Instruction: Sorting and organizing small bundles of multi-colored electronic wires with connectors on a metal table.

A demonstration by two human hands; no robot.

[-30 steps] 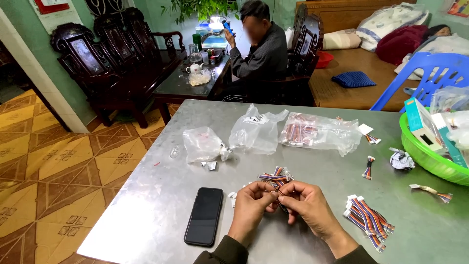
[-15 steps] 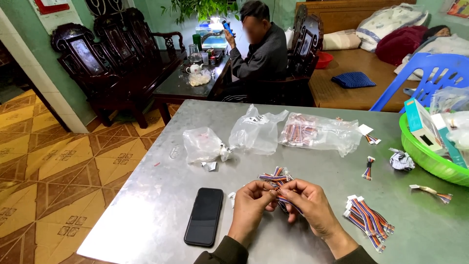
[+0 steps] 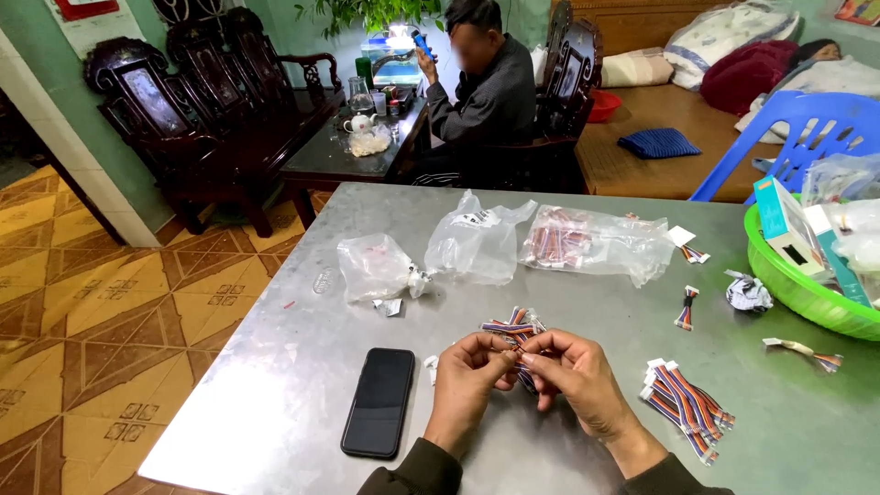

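Metal table (image 3: 275, 385) — hands hide wire bundle (image 3: 515, 328) ends.

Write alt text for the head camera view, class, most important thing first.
Both hands, left hand and right hand, pinch a bundle of multicoloured ribbon cables over a grey metal table. A black phone lies left; clear plastic bags lie beyond.

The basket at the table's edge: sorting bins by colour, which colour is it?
Bright green basket, head view.
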